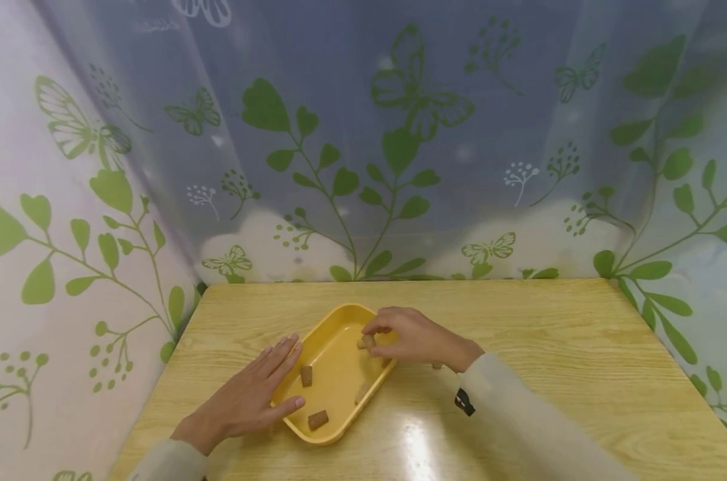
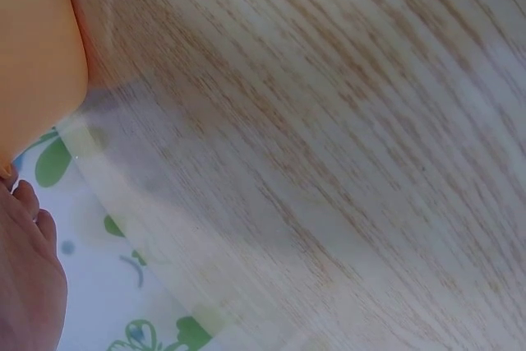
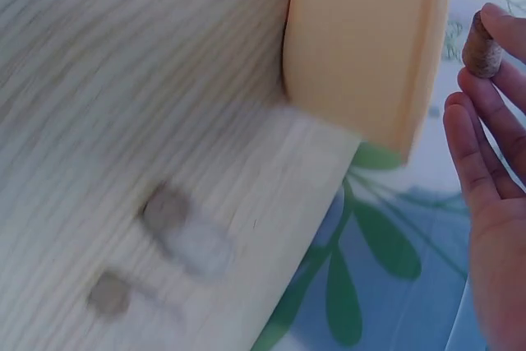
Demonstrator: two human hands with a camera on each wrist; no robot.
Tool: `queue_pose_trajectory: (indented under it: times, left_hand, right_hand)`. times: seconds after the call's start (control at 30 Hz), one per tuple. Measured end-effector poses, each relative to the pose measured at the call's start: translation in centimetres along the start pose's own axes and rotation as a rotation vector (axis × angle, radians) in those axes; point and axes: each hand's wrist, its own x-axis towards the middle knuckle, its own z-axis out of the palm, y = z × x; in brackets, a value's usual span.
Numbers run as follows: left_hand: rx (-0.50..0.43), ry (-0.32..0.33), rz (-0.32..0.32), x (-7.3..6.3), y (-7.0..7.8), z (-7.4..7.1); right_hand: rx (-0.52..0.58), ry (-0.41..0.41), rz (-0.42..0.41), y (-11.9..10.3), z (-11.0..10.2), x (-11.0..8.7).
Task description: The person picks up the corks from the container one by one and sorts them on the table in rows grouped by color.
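A yellow tray (image 1: pixel 333 437) lies slantwise on the wooden table. Over its far right part, my right hand (image 1: pixel 420 337) pinches a brown cork (image 3: pixel 482 48) between thumb and finger. Inside the tray lie one cork (image 1: pixel 306 375) by the left wall, another cork (image 1: pixel 318 419) at the near end, and a paler cork (image 1: pixel 361 393) along the right wall. My left hand (image 1: pixel 249 394) rests on the tray's left rim, its fingers stretched out and holding nothing. In the left wrist view only part of that hand (image 2: pixel 29 277) shows.
Outside the tray, two blurred corks, one cork (image 3: pixel 167 207) beside another cork (image 3: pixel 109 293), stand on the table (image 1: pixel 520 314). A small black item (image 1: pixel 464 402) shows by the right sleeve. Patterned curtains (image 1: pixel 363 167) hang behind the table and at its sides.
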Motion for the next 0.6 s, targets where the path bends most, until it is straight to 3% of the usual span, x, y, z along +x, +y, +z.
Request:
queue_pose_trajectory:
  times: [0.3, 0.6]
  left_hand:
    - [0.002, 0.009, 0.002, -0.1, 0.0, 0.2]
    - [0.013, 0.011, 0.002, -0.1, 0.0, 0.3]
  right_hand:
    - [-0.021, 0.088, 0.045, 2.2, -2.5, -3.9]
    - [-0.026, 0.134, 0.099, 4.7, -3.4, -7.2]
